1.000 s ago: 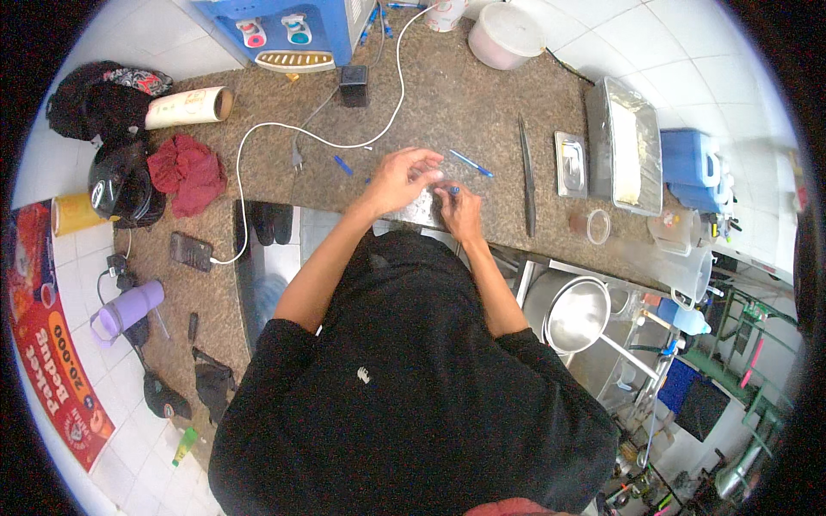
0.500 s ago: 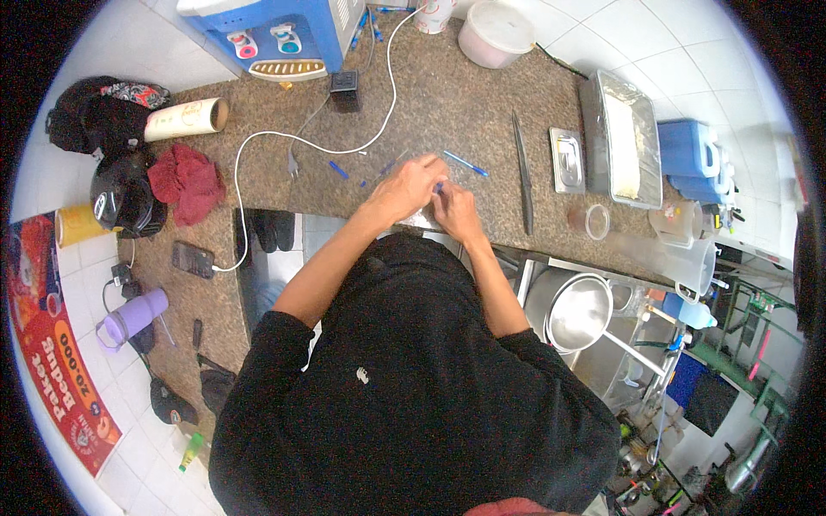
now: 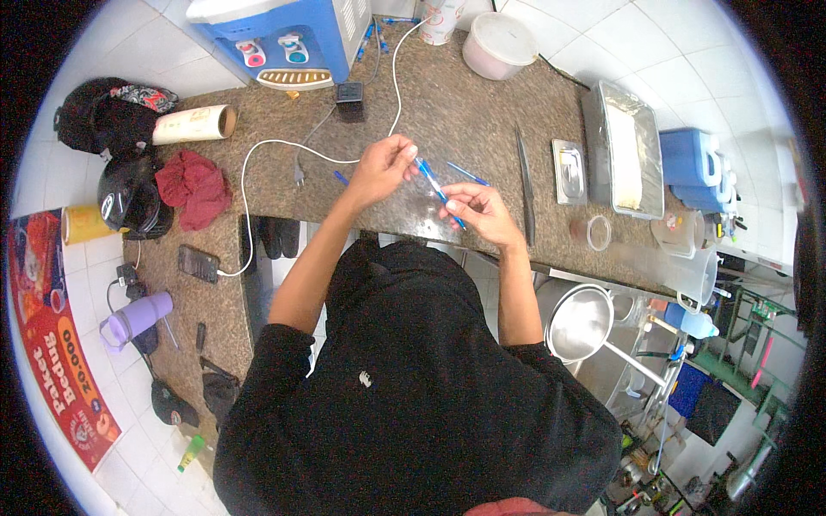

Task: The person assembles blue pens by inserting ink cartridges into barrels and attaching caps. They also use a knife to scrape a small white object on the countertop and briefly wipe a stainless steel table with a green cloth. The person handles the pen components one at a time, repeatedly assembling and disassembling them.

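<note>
My left hand [image 3: 383, 168] and my right hand [image 3: 482, 211] are held close together above the speckled stone counter [image 3: 447, 103]. Between them runs a thin blue stick [image 3: 440, 193], like a pen or a wrapped straw. The left fingers pinch its upper end and the right fingers grip its lower end. A second blue stick [image 3: 469, 175] lies on the counter just beyond my right hand. A short blue piece [image 3: 342, 178] lies to the left of my left hand. Under the hands something clear rests on the counter; I cannot tell what it is.
A blue-and-white water dispenser [image 3: 275, 34], a white cable [image 3: 258, 155] and a white lidded tub [image 3: 499, 39] stand at the back. To the right are a long dark tool [image 3: 525, 185], a small tin [image 3: 570, 172], a metal tray [image 3: 624, 159] and a pot [image 3: 581, 322]. A red cloth [image 3: 194, 185] and a helmet [image 3: 129, 198] lie left.
Both hands were pressed together low over the clear thing on the counter. Now they have lifted slightly and spread apart, with the blue stick stretched between them.
</note>
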The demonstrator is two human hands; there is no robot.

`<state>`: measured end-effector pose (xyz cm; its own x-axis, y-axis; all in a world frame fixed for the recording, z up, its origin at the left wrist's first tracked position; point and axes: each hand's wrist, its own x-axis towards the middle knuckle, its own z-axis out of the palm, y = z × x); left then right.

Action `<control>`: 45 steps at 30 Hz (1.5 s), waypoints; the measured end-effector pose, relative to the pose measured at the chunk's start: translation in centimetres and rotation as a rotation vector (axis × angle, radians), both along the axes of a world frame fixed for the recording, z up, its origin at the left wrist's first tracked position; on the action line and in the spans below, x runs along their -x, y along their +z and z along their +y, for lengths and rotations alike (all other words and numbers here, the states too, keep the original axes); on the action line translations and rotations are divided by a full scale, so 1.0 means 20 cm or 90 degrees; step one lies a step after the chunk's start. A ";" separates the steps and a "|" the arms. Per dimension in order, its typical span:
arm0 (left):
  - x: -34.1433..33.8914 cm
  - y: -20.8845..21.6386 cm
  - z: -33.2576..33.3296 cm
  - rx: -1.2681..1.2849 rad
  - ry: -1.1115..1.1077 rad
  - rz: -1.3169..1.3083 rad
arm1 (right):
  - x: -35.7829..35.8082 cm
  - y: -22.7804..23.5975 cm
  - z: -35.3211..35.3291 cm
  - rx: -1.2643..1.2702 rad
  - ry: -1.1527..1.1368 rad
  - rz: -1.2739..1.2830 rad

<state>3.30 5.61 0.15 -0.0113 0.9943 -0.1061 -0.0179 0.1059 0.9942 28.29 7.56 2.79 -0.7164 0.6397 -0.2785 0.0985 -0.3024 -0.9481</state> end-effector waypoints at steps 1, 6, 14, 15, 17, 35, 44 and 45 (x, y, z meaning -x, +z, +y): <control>0.00 0.00 -0.01 0.005 0.011 -0.024 | 0.00 0.02 0.00 0.007 -0.005 0.005; -0.01 0.04 -0.03 0.010 0.043 -0.053 | 0.00 0.04 0.01 -0.009 0.006 0.001; 0.00 0.04 -0.07 0.079 0.178 -0.246 | 0.01 0.24 0.00 -0.040 -0.020 0.041; -0.01 0.03 -0.08 0.094 0.195 -0.313 | 0.02 0.23 0.00 -0.056 -0.032 0.064; -0.04 0.00 -0.10 0.125 0.221 -0.428 | 0.03 0.24 0.00 -0.068 -0.063 0.099; -0.08 0.05 -0.11 0.146 0.354 -0.572 | 0.26 0.31 -0.11 -0.506 -0.407 -0.077; -0.10 0.06 -0.12 0.151 0.376 -0.570 | 0.27 0.26 -0.10 -0.547 -0.381 -0.083; -0.09 0.06 -0.12 0.147 0.376 -0.567 | 0.27 0.25 -0.09 -0.562 -0.366 -0.090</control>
